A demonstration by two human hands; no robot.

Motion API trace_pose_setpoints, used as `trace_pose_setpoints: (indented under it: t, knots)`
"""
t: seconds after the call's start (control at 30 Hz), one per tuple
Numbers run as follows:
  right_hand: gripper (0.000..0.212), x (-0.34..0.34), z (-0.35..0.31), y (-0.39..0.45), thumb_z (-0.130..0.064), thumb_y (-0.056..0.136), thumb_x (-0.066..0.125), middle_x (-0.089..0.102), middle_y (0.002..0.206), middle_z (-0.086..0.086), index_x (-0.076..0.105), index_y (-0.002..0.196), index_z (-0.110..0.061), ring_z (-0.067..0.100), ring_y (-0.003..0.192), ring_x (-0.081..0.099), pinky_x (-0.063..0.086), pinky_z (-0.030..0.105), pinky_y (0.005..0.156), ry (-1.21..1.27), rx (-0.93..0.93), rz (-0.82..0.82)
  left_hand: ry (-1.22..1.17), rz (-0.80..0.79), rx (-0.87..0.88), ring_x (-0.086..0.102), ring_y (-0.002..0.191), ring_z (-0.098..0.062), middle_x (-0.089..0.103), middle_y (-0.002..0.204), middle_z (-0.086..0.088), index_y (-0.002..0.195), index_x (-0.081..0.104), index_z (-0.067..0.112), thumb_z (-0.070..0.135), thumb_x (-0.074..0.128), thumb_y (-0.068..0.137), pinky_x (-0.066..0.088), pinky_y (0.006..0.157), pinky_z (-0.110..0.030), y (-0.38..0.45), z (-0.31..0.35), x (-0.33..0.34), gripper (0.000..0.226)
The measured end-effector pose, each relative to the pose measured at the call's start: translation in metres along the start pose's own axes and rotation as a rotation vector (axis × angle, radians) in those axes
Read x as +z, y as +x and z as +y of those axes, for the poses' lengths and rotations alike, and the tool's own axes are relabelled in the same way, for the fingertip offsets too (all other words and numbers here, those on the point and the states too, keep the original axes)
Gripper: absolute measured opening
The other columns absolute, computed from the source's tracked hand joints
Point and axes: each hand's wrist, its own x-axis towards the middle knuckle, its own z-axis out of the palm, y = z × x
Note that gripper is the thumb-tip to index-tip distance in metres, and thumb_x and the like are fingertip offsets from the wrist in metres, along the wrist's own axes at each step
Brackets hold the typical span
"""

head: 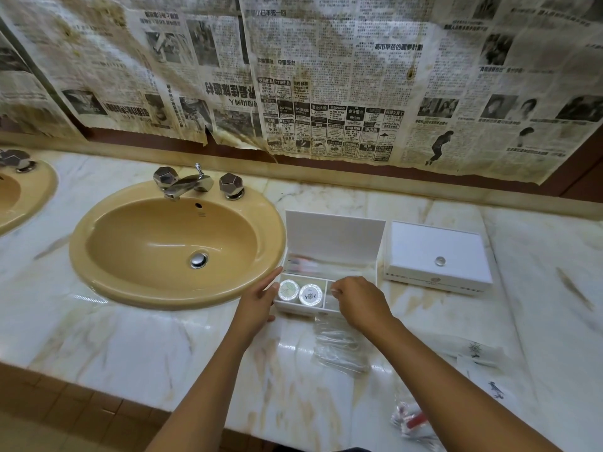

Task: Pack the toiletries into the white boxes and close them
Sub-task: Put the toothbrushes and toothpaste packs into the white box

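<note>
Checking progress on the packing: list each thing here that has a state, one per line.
Open box: lid up, two round packs in the front left compartment.
Second box: lid shut.
Left hand: fingers straight, against the open box's left side.
Right hand: fingers curled over the front right compartment; held item unclear.
Clear packets: unpacked, on the counter.
Tap: no water running.

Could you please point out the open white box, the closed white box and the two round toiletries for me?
open white box [332, 238], head view, on its raised lid.
closed white box [424, 249], head view, on its lid.
two round toiletries [310, 295], head view, on the right one's top.
</note>
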Motion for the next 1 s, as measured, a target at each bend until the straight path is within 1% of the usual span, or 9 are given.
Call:
trace_pose_setpoints:
  t: [0.1, 0.17, 0.27, 0.43, 0.5, 0.63, 0.73, 0.83, 1.0]
  knots:
    - [0.034, 0.000, 0.001, 0.000, -0.017, 0.097, 0.044, 0.049, 0.072, -0.001, 0.040, 0.063, -0.021, 0.023, 0.072, 0.048, 0.031, 0.029, 0.055, 0.047, 0.011, 0.031, -0.001, -0.001, -0.001, 0.050, 0.081, -0.012, 0.056, 0.091, 0.005, 0.116, 0.055, 0.057, 0.028, 0.048, 0.099, 0.052, 0.067, -0.028, 0.000, 0.001, 0.000, 0.033]
    - [0.022, -0.001, -0.002, -0.002, -0.026, 0.099, 0.040, 0.058, 0.088, 0.001, 0.057, 0.086, -0.019, 0.026, 0.084, 0.055, 0.039, 0.031, 0.066, 0.087, 0.014, 0.053, -0.007, 0.000, -0.001, 0.052, 0.085, -0.013, 0.058, 0.097, 0.008, 0.114, 0.055, 0.058, 0.029, 0.048, 0.099, 0.052, 0.067, -0.028, 0.000, 0.001, 0.000, 0.034]
    - [0.028, -0.003, -0.009, -0.004, -0.028, 0.099, 0.039, 0.059, 0.107, 0.004, 0.049, 0.122, -0.016, 0.026, 0.095, 0.058, 0.043, 0.033, 0.076, 0.162, 0.035, 0.059, -0.014, 0.007, -0.002, 0.052, 0.086, -0.013, 0.057, 0.094, 0.012, 0.111, 0.055, 0.060, 0.029, 0.049, 0.099, 0.052, 0.068, -0.028, 0.000, 0.001, 0.001, 0.034]
    - [0.007, -0.005, -0.011, -0.002, -0.014, 0.096, 0.034, 0.054, 0.073, 0.005, 0.037, 0.102, -0.017, 0.025, 0.066, 0.051, 0.034, 0.032, 0.055, 0.283, 0.081, 0.088, -0.016, 0.009, -0.018, 0.047, 0.078, -0.013, 0.048, 0.079, 0.004, 0.109, 0.057, 0.061, 0.029, 0.049, 0.099, 0.053, 0.068, -0.029, 0.001, -0.001, 0.001, 0.035]
    - [0.008, -0.004, -0.007, -0.001, -0.010, 0.096, 0.035, 0.056, 0.076, 0.006, 0.042, 0.097, -0.015, 0.026, 0.068, 0.052, 0.037, 0.033, 0.057, 0.281, 0.067, 0.119, -0.017, 0.009, -0.020, 0.049, 0.081, -0.014, 0.048, 0.079, 0.005, 0.110, 0.057, 0.060, 0.029, 0.049, 0.099, 0.054, 0.071, -0.031, 0.001, -0.001, 0.001, 0.034]
    - [0.015, -0.002, 0.000, 0.001, -0.010, 0.096, 0.050, 0.051, 0.098, 0.002, 0.065, 0.098, -0.010, 0.019, 0.094, 0.051, 0.046, 0.030, 0.078, 0.261, 0.016, 0.202, -0.017, 0.005, -0.026, 0.050, 0.082, -0.013, 0.051, 0.081, 0.006, 0.114, 0.057, 0.058, 0.028, 0.048, 0.099, 0.053, 0.070, -0.030, 0.000, 0.000, 0.001, 0.034]
    - [0.019, 0.002, 0.005, 0.003, -0.013, 0.095, 0.055, 0.059, 0.103, 0.001, 0.068, 0.108, -0.017, 0.021, 0.106, 0.049, 0.037, 0.029, 0.086, 0.130, 0.019, 0.203, -0.020, 0.002, -0.022, 0.053, 0.087, -0.014, 0.058, 0.092, 0.010, 0.116, 0.056, 0.056, 0.028, 0.047, 0.099, 0.052, 0.068, -0.029, -0.001, 0.002, 0.001, 0.033]
    - [0.023, 0.007, 0.009, 0.001, -0.013, 0.092, 0.056, 0.063, 0.098, 0.001, 0.061, 0.112, -0.025, 0.024, 0.100, 0.053, 0.032, 0.026, 0.078, 0.120, 0.057, 0.240, -0.027, -0.003, -0.016, 0.056, 0.096, -0.015, 0.059, 0.106, 0.014, 0.116, 0.055, 0.056, 0.029, 0.048, 0.100, 0.051, 0.067, -0.027, -0.003, 0.004, 0.001, 0.032]
    - [0.019, 0.003, 0.005, -0.002, 0.002, 0.086, 0.051, 0.064, 0.085, 0.002, 0.063, 0.084, -0.013, 0.020, 0.077, 0.058, 0.047, 0.030, 0.064, 0.130, 0.072, 0.150, -0.025, -0.005, -0.016, 0.055, 0.095, -0.016, 0.059, 0.103, 0.007, 0.110, 0.055, 0.061, 0.030, 0.048, 0.099, 0.051, 0.068, -0.027, -0.004, 0.005, 0.002, 0.034]
